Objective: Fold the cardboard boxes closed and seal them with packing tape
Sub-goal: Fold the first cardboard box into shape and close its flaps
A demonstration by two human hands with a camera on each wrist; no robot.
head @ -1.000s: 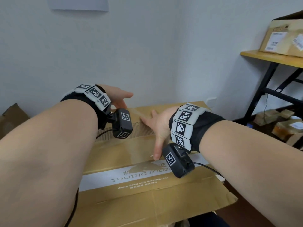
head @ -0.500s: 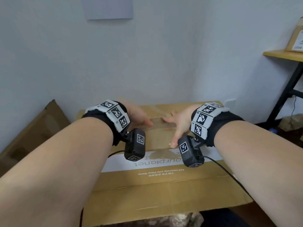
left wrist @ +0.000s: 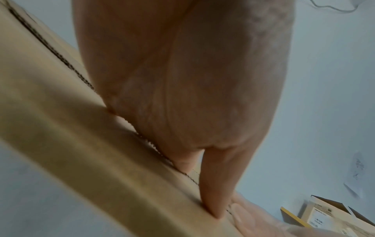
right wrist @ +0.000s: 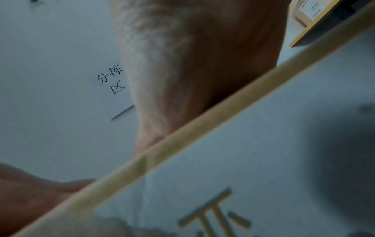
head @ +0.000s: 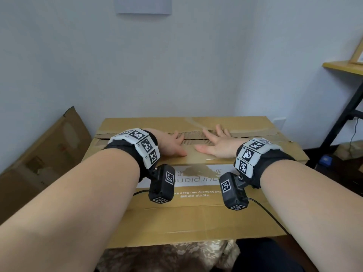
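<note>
A large brown cardboard box (head: 196, 218) lies in front of me, its top flaps folded down. The seam (head: 193, 137) between the flaps shows torn corrugated paper. My left hand (head: 170, 143) lies flat on the near flap just left of centre, fingers straight, reaching the seam. My right hand (head: 215, 142) lies flat beside it on the right, fingers spread over the seam. In the left wrist view the left hand's fingers (left wrist: 215, 184) press along the flap edge of the box (left wrist: 71, 144). The right wrist view shows the palm (right wrist: 192, 72) on the box's printed white band (right wrist: 263, 160). No tape roll is in view.
A flattened cardboard box (head: 39, 163) leans against the wall at the left. At the right stands a wooden shelf on a black frame (head: 347, 99), with parcels on it and on the floor below. A paper sign (head: 143, 5) hangs on the wall ahead.
Both hands have come together at the middle of the box top and now press flat on the flaps. The head view has swung left and squared up on the box.
</note>
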